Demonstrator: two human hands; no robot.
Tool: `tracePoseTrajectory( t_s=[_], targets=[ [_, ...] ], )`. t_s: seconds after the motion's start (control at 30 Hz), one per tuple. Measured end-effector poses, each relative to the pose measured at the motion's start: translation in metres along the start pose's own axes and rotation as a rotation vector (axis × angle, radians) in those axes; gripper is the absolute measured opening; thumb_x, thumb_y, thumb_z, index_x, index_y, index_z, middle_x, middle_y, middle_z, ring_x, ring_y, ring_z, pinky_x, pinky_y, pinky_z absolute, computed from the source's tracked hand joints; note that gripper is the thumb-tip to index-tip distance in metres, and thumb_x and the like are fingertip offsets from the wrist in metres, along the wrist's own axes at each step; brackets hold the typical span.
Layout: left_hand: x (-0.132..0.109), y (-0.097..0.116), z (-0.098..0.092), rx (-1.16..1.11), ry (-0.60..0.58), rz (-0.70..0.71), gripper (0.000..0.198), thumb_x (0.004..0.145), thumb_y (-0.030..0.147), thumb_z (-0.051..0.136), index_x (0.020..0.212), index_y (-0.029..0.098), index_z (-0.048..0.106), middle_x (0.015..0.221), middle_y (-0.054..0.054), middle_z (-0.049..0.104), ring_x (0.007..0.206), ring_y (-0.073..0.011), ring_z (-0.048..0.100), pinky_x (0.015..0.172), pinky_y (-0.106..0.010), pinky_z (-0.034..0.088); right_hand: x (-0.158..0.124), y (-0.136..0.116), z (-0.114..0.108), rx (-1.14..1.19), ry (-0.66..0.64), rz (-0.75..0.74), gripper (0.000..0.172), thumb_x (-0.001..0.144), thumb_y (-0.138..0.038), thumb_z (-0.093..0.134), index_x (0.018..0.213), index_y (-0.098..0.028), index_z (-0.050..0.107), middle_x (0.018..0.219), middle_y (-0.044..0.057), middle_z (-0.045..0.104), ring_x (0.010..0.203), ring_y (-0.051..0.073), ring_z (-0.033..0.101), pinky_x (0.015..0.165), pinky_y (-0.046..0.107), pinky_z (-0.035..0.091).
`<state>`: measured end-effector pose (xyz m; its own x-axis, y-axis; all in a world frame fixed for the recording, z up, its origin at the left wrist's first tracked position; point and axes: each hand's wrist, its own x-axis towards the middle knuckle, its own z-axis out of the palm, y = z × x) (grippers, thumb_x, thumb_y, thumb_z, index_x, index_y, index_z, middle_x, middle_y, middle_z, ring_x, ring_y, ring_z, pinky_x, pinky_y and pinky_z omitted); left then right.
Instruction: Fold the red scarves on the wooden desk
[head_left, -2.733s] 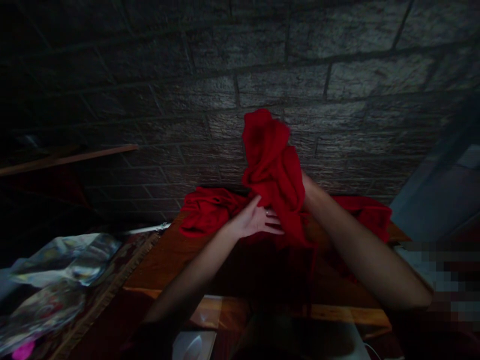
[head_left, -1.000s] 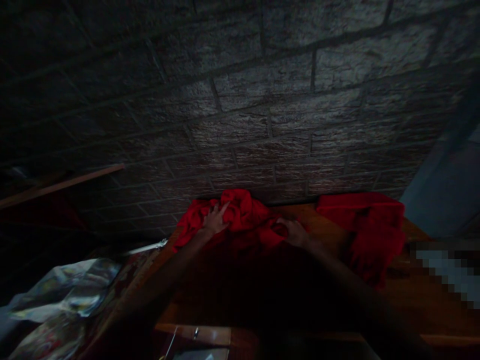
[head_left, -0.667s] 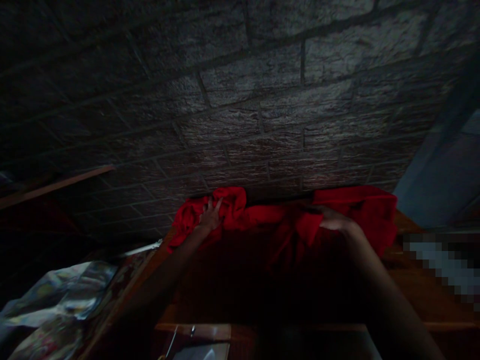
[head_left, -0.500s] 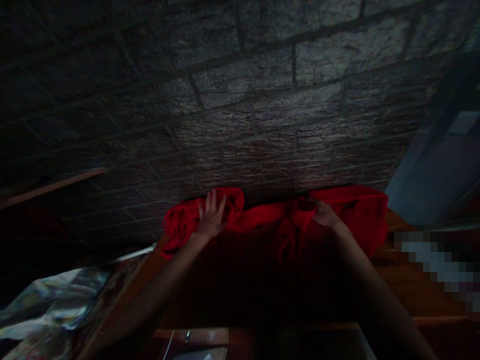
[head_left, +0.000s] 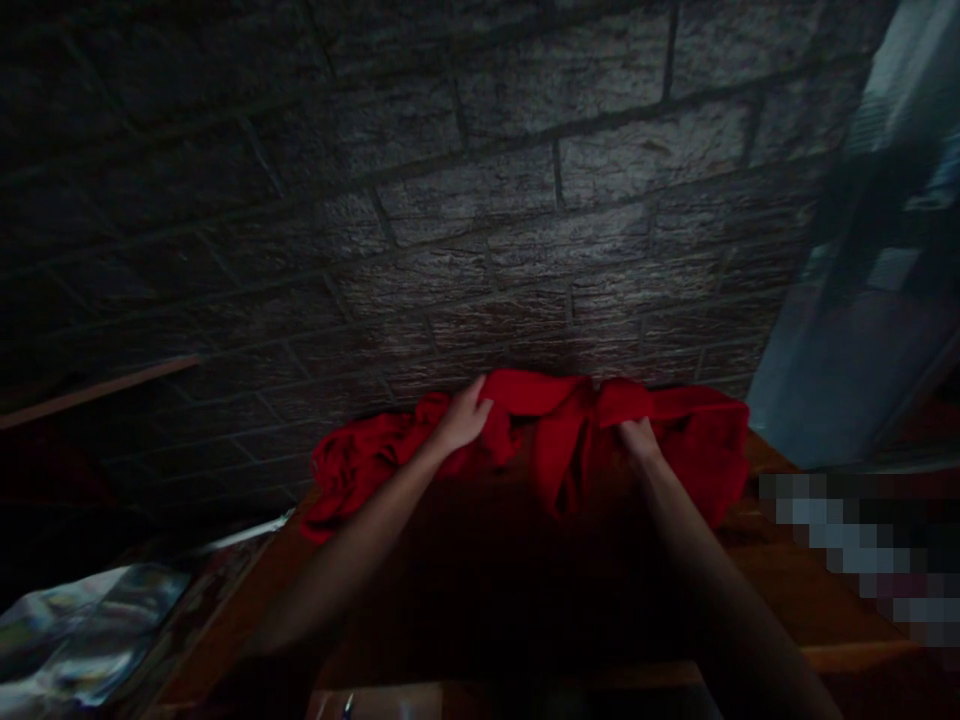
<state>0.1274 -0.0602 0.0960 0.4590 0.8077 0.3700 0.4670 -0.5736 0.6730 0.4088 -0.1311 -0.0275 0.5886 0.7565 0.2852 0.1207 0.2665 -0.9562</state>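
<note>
A long red cloth (head_left: 532,392) lies bunched along the back of a wooden table (head_left: 795,590), against the wall. My left hand (head_left: 466,415) is closed on its middle part, thumb up along the fabric. Right of it, my right hand (head_left: 639,438) grips a folded section from below, its fingers mostly hidden under the cloth. Between my hands a loose loop hangs toward me. Crumpled folds heap up at the left end, and the right end lies flatter.
A dark brick-patterned wall (head_left: 517,220) rises behind the table. At the right stands a bluish door or panel (head_left: 817,330). Shiny plastic wrapping (head_left: 97,630) lies at the lower left, below a thin wooden strip (head_left: 105,390). A pale boxy object (head_left: 405,700) shows at the bottom edge.
My left hand, spread on the cloth before, has moved right and closed on its middle. The middle section is lifted and drawn together between my hands. The view has shifted slightly.
</note>
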Motion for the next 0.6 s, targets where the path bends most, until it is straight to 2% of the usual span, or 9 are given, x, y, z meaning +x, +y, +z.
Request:
tracePoseTrajectory(
  t_s=[0.1, 0.2, 0.27, 0.33, 0.4, 0.47, 0.53, 0.6],
  targets=[
    [0.027, 0.049, -0.059, -0.255, 0.269, 0.154, 0.032, 0.092, 0.03, 0.05, 0.119, 0.015, 0.059, 0.124, -0.008, 0.067, 0.127, -0.0233, 0.055, 0.114, -0.039, 0.038, -0.007, 0.01, 0.006, -0.201, -0.109, 0.033, 0.037, 0.075, -0.041, 0.058, 0.105, -0.019, 0.06, 0.107, 0.011, 0.072, 0.102, 0.027, 0.066, 0.098, 0.045, 0.05],
    [0.04, 0.084, -0.123, -0.471, 0.453, 0.182, 0.021, 0.095, 0.026, 0.048, 0.108, 0.011, 0.057, 0.104, -0.004, 0.071, 0.106, -0.0183, 0.065, 0.105, -0.04, 0.046, -0.019, 0.009, 0.016, -0.311, -0.207, 0.015, 0.028, 0.072, -0.037, 0.064, 0.095, -0.022, 0.06, 0.098, 0.007, 0.072, 0.093, 0.027, 0.068, 0.094, 0.044, 0.051],
    [0.036, 0.088, -0.158, -0.503, 0.611, 0.217, 0.014, 0.096, 0.02, 0.047, 0.103, 0.012, 0.056, 0.096, 0.0, 0.07, 0.1, -0.0153, 0.066, 0.097, -0.036, 0.05, -0.026, 0.004, 0.021, -0.419, -0.318, -0.035, 0.029, 0.074, -0.032, 0.063, 0.102, -0.023, 0.061, 0.104, 0.006, 0.072, 0.099, 0.026, 0.067, 0.095, 0.041, 0.05],
    [0.026, 0.075, -0.182, -0.454, 0.703, 0.25, 0.013, 0.097, 0.016, 0.043, 0.103, 0.016, 0.055, 0.095, 0.002, 0.07, 0.108, -0.0149, 0.064, 0.09, -0.03, 0.051, -0.032, -0.003, 0.025, -0.51, -0.473, -0.11, 0.045, 0.075, -0.026, 0.063, 0.12, -0.024, 0.059, 0.118, 0.006, 0.068, 0.112, 0.024, 0.063, 0.101, 0.038, 0.047],
    [0.012, 0.053, -0.191, -0.425, 0.763, 0.249, 0.017, 0.098, 0.013, 0.041, 0.103, 0.019, 0.056, 0.095, 0.004, 0.07, 0.115, -0.0136, 0.061, 0.083, -0.024, 0.05, -0.038, -0.009, 0.029, -0.548, -0.641, -0.175, 0.068, 0.073, -0.023, 0.066, 0.139, -0.024, 0.05, 0.135, 0.008, 0.059, 0.126, 0.024, 0.054, 0.108, 0.037, 0.042],
    [-0.003, 0.03, -0.187, -0.477, 0.824, 0.156, 0.015, 0.095, 0.012, 0.045, 0.098, 0.019, 0.057, 0.089, 0.004, 0.07, 0.107, -0.0119, 0.064, 0.077, -0.021, 0.05, -0.048, -0.013, 0.036, -0.574, -0.8, -0.204, 0.081, 0.074, -0.028, 0.07, 0.149, -0.022, 0.04, 0.145, 0.011, 0.049, 0.132, 0.025, 0.048, 0.111, 0.038, 0.039],
    [-0.018, 0.015, -0.176, -0.577, 0.836, -0.048, 0.008, 0.089, 0.012, 0.052, 0.091, 0.017, 0.058, 0.078, 0.004, 0.068, 0.089, -0.0115, 0.068, 0.071, -0.019, 0.053, -0.061, -0.017, 0.045, -0.616, -0.917, -0.221, 0.088, 0.073, -0.042, 0.075, 0.15, -0.023, 0.039, 0.152, 0.013, 0.039, 0.136, 0.029, 0.043, 0.113, 0.042, 0.036],
    [-0.032, 0.009, -0.163, -0.654, 0.751, -0.254, 0.007, 0.083, 0.009, 0.056, 0.088, 0.015, 0.058, 0.07, 0.002, 0.067, 0.075, -0.0123, 0.068, 0.067, -0.021, 0.055, -0.077, -0.019, 0.057, -0.706, -0.963, -0.258, 0.097, 0.065, -0.056, 0.08, 0.149, -0.025, 0.042, 0.157, 0.013, 0.032, 0.141, 0.036, 0.035, 0.116, 0.048, 0.03]
  ],
)
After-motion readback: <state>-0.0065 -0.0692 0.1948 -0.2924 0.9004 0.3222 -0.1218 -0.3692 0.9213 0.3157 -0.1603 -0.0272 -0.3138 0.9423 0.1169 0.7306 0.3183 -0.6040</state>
